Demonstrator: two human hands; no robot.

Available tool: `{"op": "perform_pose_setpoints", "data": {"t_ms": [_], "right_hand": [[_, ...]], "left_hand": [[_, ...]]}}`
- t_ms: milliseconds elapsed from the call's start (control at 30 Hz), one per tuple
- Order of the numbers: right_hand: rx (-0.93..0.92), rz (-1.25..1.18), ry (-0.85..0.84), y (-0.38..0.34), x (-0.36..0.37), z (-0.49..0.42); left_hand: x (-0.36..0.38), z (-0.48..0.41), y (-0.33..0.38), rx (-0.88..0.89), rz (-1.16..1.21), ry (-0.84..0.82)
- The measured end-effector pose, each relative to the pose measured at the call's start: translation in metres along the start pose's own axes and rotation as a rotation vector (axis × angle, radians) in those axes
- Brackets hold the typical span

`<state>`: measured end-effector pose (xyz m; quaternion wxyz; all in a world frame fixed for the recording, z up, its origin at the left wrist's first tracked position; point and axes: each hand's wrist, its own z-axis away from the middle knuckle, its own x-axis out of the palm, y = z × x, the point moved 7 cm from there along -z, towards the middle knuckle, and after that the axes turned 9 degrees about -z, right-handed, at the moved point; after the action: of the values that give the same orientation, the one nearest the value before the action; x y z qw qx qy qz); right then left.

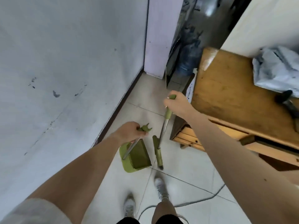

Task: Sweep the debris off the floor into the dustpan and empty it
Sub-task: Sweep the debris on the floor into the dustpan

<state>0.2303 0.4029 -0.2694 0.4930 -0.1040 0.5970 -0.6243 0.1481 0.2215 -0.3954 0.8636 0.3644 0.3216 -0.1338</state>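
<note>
My left hand (pixel 129 130) grips the green top of the dustpan's metal handle. The green dustpan (pixel 137 156) hangs below it over the pale tiled floor, its toothed edge showing and its open side facing right. My right hand (pixel 177 102) is closed around the green grip of the broom (pixel 159 152), whose steel pole runs down to a narrow green head just right of the dustpan. Dark bristles touch the floor at the head's lower end. No debris is visible on the tiles or in the pan.
A grey wall (pixel 64 78) with a dark skirting runs along the left. A wooden desk (pixel 234 97) with a grey bag stands on the right. A blue water bottle (pixel 187 60) sits in the dark gap behind. A grey cable (pixel 202 199) crosses the floor by my feet.
</note>
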Motion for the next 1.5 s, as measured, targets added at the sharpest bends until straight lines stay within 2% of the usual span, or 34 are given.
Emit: {"op": "perform_pose_setpoints", "data": {"t_ms": [67, 133, 200, 267, 400, 600, 733, 833, 933, 1133, 1300, 1500], "right_hand": [[0.026, 0.238, 0.049, 0.019, -0.023, 0.023], [0.147, 0.369, 0.088, 0.048, -0.051, 0.048], [0.297, 0.265, 0.129, 0.083, -0.08, 0.074], [0.456, 0.024, 0.18, 0.12, -0.109, 0.103], [0.64, -0.288, 0.297, 0.179, -0.165, 0.154], [0.775, -0.541, 0.469, 0.267, -0.259, 0.249], [0.742, -0.759, 0.42, 0.303, -0.31, 0.297], [0.8, -0.895, 0.428, 0.33, -0.352, 0.329], [0.891, -0.965, 0.626, 0.366, -0.396, 0.364], [1.101, -1.012, 0.498, 0.431, -0.435, 0.435], [1.11, -1.059, 0.546, 0.466, -0.458, 0.49], [1.14, -1.22, 0.65, 0.502, -0.473, 0.55]], "left_hand": [[0.014, -0.002, 0.025, 0.074, -0.002, -0.052], [0.032, -0.003, 0.057, 0.164, -0.079, -0.109], [0.05, -0.002, 0.09, 0.238, -0.191, -0.153], [0.074, -0.002, 0.123, 0.298, -0.272, -0.209], [0.125, 0.002, 0.179, 0.405, -0.362, -0.307], [0.218, 0.013, 0.274, 0.508, -0.501, -0.417], [0.277, 0.019, 0.337, 0.571, -0.583, -0.468], [0.315, 0.025, 0.389, 0.624, -0.594, -0.471], [0.35, 0.029, 0.438, 0.655, -0.578, -0.483], [0.425, 0.041, 0.523, 0.755, -0.607, -0.506], [0.48, 0.059, 0.58, 0.871, -0.625, -0.505], [0.541, 0.079, 0.639, 1.02, -0.675, -0.578]]}}
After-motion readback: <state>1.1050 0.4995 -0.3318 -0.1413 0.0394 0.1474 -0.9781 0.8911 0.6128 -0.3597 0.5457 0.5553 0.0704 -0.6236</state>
